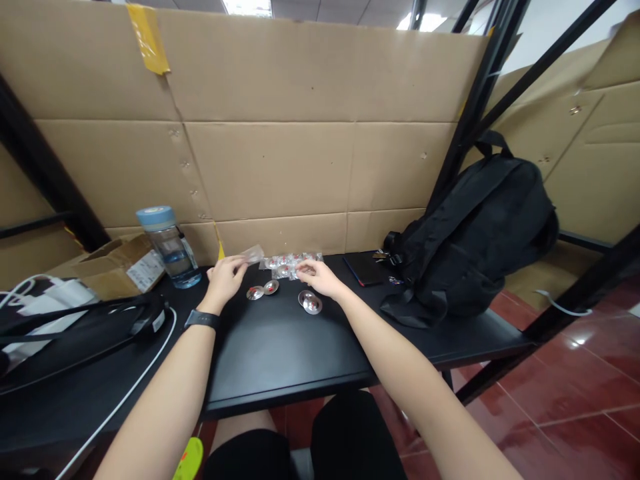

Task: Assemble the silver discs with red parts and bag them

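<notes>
My left hand [225, 277] is closed on a small clear plastic bag [251, 253], held just above the black table [280, 347]. My right hand [316, 275] reaches into a pile of small clear packets with red marks [287, 262] at the table's far edge, fingertips pinched on one of them. Several small round silver metal pieces lie loose on the table: two [263, 290] below my left hand and others [311, 301] under my right wrist. A dark watch [201, 320] is on my left wrist.
A water bottle with a pale blue lid [167, 247] and an open cardboard box [117, 267] stand at the left. A black backpack [475, 247] fills the right end, a dark wallet-like case [365, 268] beside it. White cable [130, 390] and black strap cross the left side. Cardboard wall behind.
</notes>
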A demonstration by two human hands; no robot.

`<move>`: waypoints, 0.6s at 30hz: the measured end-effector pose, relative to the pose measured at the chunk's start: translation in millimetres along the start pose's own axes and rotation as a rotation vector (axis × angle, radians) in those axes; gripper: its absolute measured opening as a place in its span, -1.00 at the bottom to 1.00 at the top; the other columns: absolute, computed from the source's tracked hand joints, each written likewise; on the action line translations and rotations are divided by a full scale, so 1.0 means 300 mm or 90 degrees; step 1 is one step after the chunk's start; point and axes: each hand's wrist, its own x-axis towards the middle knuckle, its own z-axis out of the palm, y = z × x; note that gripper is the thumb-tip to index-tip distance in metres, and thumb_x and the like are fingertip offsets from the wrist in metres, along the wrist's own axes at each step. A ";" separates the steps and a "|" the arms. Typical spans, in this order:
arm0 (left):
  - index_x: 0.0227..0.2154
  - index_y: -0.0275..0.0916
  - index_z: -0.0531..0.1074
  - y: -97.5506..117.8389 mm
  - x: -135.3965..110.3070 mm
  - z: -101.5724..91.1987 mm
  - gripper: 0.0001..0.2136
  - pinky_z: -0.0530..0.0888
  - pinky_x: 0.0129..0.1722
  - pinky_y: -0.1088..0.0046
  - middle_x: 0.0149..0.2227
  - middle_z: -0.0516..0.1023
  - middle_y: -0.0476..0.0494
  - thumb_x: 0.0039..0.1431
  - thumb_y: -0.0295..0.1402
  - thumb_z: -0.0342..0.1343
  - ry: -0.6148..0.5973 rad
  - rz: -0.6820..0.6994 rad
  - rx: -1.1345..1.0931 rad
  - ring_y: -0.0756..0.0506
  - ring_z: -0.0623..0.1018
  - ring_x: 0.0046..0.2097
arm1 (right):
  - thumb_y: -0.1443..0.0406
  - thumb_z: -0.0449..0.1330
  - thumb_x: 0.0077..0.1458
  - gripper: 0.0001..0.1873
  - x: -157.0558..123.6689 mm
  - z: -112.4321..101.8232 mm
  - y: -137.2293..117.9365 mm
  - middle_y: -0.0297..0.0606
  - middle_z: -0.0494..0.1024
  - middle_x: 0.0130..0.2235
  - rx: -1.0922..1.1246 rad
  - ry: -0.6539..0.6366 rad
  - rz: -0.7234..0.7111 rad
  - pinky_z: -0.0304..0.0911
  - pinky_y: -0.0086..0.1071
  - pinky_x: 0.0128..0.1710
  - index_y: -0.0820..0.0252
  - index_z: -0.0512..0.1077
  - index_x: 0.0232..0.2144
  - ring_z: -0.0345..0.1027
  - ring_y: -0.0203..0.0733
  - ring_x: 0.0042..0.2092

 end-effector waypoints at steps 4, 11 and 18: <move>0.01 0.11 0.57 0.112 -0.023 0.017 -0.68 0.22 0.17 0.13 0.29 0.37 -0.03 0.38 -0.26 -0.05 -0.010 0.142 -0.039 -0.25 0.28 0.28 | 0.03 0.21 0.19 -0.60 -0.005 0.036 -0.020 -0.28 0.59 -0.28 0.239 -0.001 0.082 0.36 -0.43 -0.43 0.04 0.33 0.00 0.52 -0.24 -0.38; 0.09 0.15 0.51 0.228 -0.073 0.059 -0.50 0.14 0.26 -0.08 0.41 0.14 0.00 0.17 -0.52 0.02 -0.119 0.219 -0.105 -0.35 0.13 0.36 | 0.20 0.38 -0.02 -0.47 -0.002 0.040 -0.012 -0.48 0.52 -0.41 0.283 0.057 0.030 0.42 -0.41 -0.37 0.00 0.18 -0.09 0.48 -0.28 -0.42; 0.21 -0.09 0.17 0.227 -0.045 0.101 -0.37 0.53 -0.02 0.22 0.30 0.27 -0.25 0.00 -0.46 -0.02 -0.128 -0.022 -0.561 -0.17 0.53 0.06 | 0.24 0.42 -0.16 -0.34 -0.003 0.031 -0.011 -0.50 0.45 -0.36 0.255 0.101 0.016 0.42 -0.38 -0.39 -0.01 0.15 -0.07 0.47 -0.27 -0.41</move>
